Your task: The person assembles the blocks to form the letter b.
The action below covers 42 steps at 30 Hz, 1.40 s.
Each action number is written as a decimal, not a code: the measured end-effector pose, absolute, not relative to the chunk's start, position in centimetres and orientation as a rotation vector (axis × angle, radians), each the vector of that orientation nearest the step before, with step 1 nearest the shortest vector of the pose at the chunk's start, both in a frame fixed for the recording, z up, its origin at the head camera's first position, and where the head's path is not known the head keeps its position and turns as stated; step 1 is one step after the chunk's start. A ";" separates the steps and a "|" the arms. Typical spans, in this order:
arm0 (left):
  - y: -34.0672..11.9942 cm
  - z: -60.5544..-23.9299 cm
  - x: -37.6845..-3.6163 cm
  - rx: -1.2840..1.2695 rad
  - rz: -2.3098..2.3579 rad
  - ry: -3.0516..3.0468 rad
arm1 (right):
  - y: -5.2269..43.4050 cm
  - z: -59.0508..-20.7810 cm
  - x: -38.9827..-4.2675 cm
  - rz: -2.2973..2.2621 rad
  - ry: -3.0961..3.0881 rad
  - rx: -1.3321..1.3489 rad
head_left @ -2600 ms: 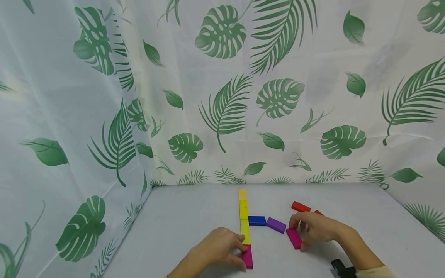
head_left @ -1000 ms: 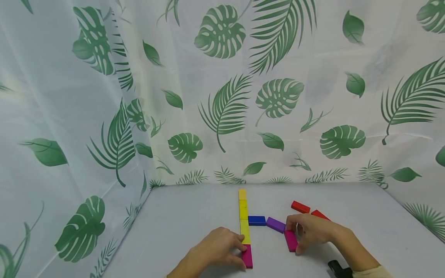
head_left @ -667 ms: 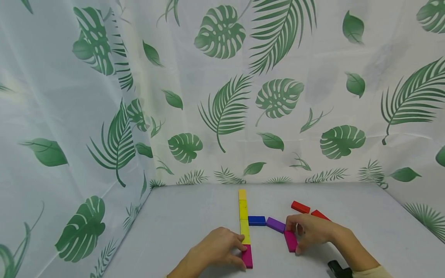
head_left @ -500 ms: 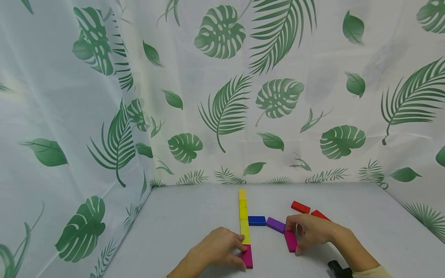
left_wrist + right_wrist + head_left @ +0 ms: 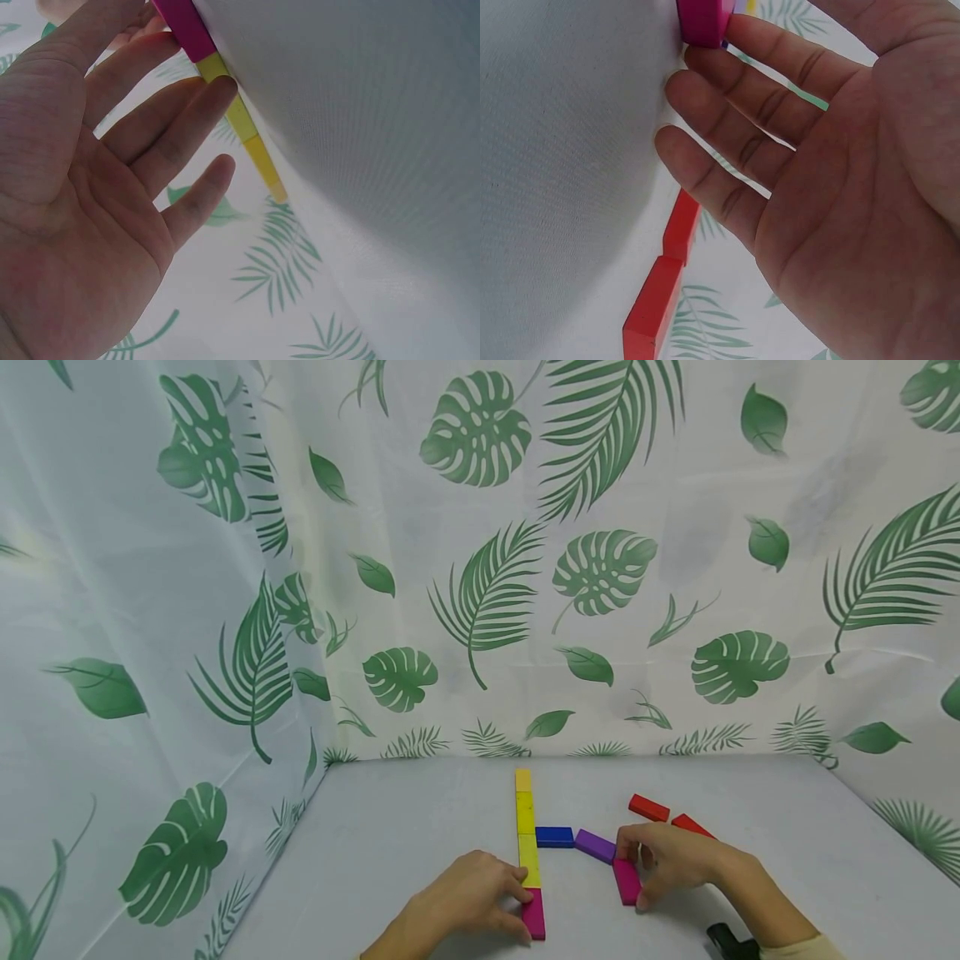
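Right hand: I see my right hand [image 5: 671, 858] pinching the loose magenta block [image 5: 627, 882], thumb at its near end and forefinger at its far end; the right wrist view shows a fingertip pressed on that block's [image 5: 702, 21] end face, the other fingers spread and nearly straight.
Left hand: my left hand [image 5: 468, 893] rests its fingertips against the left side of the block column [image 5: 527, 847], thumb on the magenta block at the column's near end [image 5: 534, 913]; the left wrist view shows the fingers [image 5: 191, 124] laid almost straight along the yellow blocks.
Key relation: the loose magenta block lies right of the column, near it but apart, its long axis running near-to-far, roughly parallel to the column; the right hand is the nearer one, already on it.
Crossbar: a blue block [image 5: 554, 837] touches the column's right side, and a purple block [image 5: 596, 846], slightly skewed, continues it towards the magenta block's far end; I cannot tell whether those two touch.
Spares: two red blocks [image 5: 648, 807] lie flat, further right of the column and beyond the hand.
Materials: flat rectangular blocks, smooth and matt, hard-edged, probably painted wood.
Surface: a grey, finely woven table cover [image 5: 405, 827]; a leaf-printed curtain [image 5: 480, 568] hangs behind the column.
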<state>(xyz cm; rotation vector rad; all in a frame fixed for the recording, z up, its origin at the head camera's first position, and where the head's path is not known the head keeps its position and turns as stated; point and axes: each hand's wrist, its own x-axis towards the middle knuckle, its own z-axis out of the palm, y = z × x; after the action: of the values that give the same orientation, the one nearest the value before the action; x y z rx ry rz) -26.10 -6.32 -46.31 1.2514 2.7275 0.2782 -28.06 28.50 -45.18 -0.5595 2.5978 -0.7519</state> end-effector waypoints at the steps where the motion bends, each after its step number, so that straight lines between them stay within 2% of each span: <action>1: -6.3 -46.3 -26.1 1.253 0.279 2.727 | 28.5 -45.2 -28.1 -0.751 2.598 -0.561; 42: -6.3 -46.3 -26.0 1.308 0.240 2.758 | 28.4 -45.0 -27.9 -0.795 2.558 -0.578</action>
<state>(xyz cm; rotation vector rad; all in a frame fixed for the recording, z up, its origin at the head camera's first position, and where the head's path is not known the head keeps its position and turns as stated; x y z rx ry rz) -26.02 -6.33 -46.34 1.3078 2.7576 0.2403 -27.93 28.36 -45.04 -0.5783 2.5580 -0.7948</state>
